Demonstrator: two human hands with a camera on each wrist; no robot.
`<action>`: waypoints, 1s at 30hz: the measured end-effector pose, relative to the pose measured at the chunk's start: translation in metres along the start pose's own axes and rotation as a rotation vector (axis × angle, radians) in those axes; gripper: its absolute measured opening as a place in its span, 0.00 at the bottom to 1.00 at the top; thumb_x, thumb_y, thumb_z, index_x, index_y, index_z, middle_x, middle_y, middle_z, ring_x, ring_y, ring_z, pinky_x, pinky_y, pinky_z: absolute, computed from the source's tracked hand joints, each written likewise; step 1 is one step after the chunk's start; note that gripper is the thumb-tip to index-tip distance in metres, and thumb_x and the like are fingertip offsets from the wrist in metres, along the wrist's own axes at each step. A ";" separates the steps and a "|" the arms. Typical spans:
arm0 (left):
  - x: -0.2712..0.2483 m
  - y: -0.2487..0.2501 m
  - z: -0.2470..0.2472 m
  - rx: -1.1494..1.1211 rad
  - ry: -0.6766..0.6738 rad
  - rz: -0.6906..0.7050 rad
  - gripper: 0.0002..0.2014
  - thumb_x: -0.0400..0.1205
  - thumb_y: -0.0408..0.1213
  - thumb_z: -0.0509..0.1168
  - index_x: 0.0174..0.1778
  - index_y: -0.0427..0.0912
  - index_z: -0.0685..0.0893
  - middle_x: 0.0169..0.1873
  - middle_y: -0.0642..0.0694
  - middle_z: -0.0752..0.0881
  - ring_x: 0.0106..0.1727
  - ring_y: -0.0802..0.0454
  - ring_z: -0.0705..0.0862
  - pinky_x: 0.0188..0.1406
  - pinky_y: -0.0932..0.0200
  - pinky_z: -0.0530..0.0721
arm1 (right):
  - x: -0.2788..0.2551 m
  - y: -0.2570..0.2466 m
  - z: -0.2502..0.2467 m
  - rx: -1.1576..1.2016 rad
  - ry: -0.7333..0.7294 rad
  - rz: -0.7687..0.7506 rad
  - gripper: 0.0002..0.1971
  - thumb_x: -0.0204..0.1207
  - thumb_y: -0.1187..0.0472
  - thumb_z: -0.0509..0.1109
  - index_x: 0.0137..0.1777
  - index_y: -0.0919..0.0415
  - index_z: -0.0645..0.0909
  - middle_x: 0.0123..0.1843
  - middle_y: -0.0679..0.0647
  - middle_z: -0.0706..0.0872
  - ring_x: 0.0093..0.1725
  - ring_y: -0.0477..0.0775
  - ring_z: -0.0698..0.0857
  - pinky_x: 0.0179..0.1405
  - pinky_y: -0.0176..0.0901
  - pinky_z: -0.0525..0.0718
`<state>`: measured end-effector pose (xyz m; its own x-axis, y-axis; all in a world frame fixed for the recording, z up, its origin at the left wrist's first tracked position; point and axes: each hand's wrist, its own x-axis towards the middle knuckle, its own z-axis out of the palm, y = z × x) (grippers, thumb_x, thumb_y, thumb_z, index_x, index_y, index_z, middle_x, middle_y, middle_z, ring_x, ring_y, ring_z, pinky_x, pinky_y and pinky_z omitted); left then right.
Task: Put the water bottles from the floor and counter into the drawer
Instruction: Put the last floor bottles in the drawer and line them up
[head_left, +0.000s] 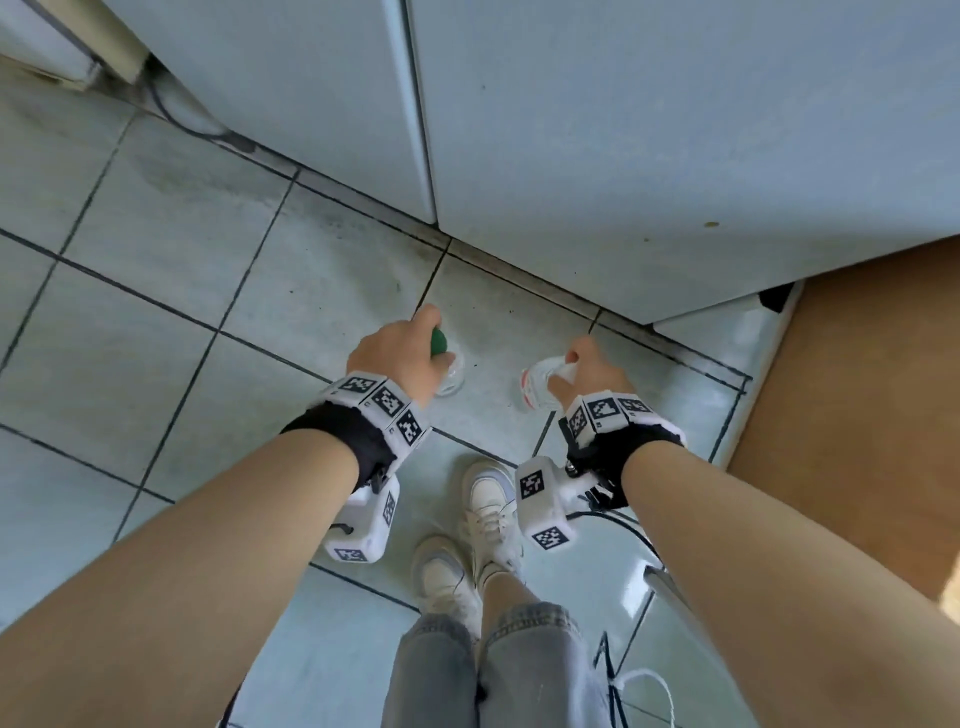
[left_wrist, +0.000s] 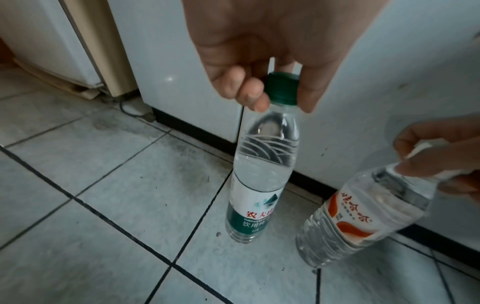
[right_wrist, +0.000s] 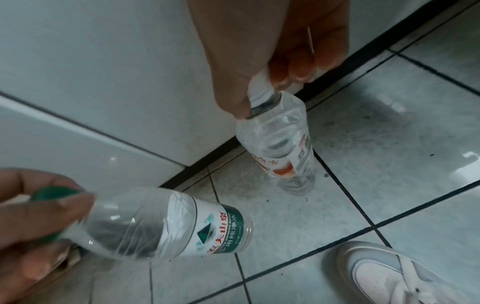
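Note:
My left hand (head_left: 405, 348) pinches the green cap of a clear water bottle with a green and white label (left_wrist: 259, 185); the bottle hangs upright from my left hand (left_wrist: 267, 90), its base at or just above the tiled floor. My right hand (head_left: 582, 369) grips the white cap of a second clear bottle with an orange and white label (right_wrist: 283, 148), which hangs from my right hand (right_wrist: 272, 86) near the cabinet's foot. In the head view only the green-capped bottle's top (head_left: 441, 358) and the orange-label bottle's shoulder (head_left: 537, 384) show. Both bottles appear again across the wrist views: the orange-label bottle (left_wrist: 363, 214) and the green-label bottle (right_wrist: 187, 224).
Pale cabinet fronts (head_left: 623, 130) with a dark plinth (left_wrist: 306, 179) stand just behind the bottles. A brown surface (head_left: 857, 415) lies at the right. My white shoes (head_left: 483, 519) stand on the grey tiled floor (head_left: 156, 338). A cable (head_left: 176, 114) runs along the floor at the far left.

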<state>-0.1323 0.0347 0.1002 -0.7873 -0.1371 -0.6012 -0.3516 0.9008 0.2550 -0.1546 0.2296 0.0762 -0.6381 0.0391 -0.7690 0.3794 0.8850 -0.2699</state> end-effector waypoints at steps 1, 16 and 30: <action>-0.018 0.006 -0.017 0.005 0.009 0.005 0.16 0.82 0.47 0.58 0.61 0.44 0.70 0.51 0.38 0.85 0.50 0.36 0.83 0.41 0.53 0.74 | -0.018 -0.004 -0.008 0.003 -0.003 -0.005 0.15 0.76 0.59 0.61 0.61 0.57 0.67 0.47 0.62 0.79 0.42 0.63 0.82 0.42 0.48 0.83; -0.241 0.184 -0.239 -0.381 0.410 0.188 0.17 0.67 0.47 0.70 0.47 0.44 0.78 0.41 0.45 0.85 0.45 0.41 0.82 0.40 0.59 0.73 | -0.295 -0.016 -0.241 0.220 0.343 -0.137 0.13 0.71 0.54 0.66 0.55 0.49 0.85 0.48 0.54 0.85 0.51 0.59 0.83 0.49 0.44 0.79; -0.277 0.392 -0.131 -0.253 0.032 0.447 0.16 0.64 0.46 0.71 0.43 0.40 0.80 0.38 0.44 0.86 0.40 0.44 0.83 0.38 0.55 0.79 | -0.315 0.202 -0.319 -0.047 0.219 0.021 0.14 0.68 0.47 0.68 0.52 0.47 0.85 0.56 0.57 0.87 0.53 0.62 0.83 0.47 0.44 0.77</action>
<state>-0.1183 0.3718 0.4658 -0.9022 0.2228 -0.3692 -0.0854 0.7469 0.6594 -0.0914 0.5439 0.4489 -0.7625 0.1533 -0.6285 0.3657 0.9035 -0.2233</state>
